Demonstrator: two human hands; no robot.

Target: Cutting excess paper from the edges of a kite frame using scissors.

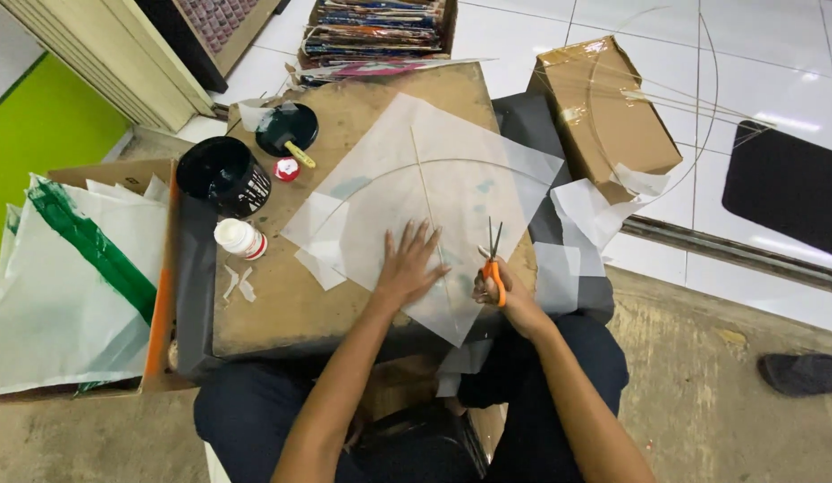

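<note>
A diamond-shaped sheet of thin white paper (416,170) lies on a low brown board (282,313), with a thin straight stick (426,192) and a bowed stick across it like a kite frame. My left hand (409,266) presses flat on the sheet's near part, fingers spread. My right hand (505,291) grips orange-handled scissors (494,255), blades pointing away from me at the sheet's right edge.
On the board's left stand a black cup (221,174), a black lid with a brush (287,130), a small red cap and a white bottle (240,238). A box of white and green sheets (76,268) sits left. A taped cardboard box (603,112) and paper scraps lie right.
</note>
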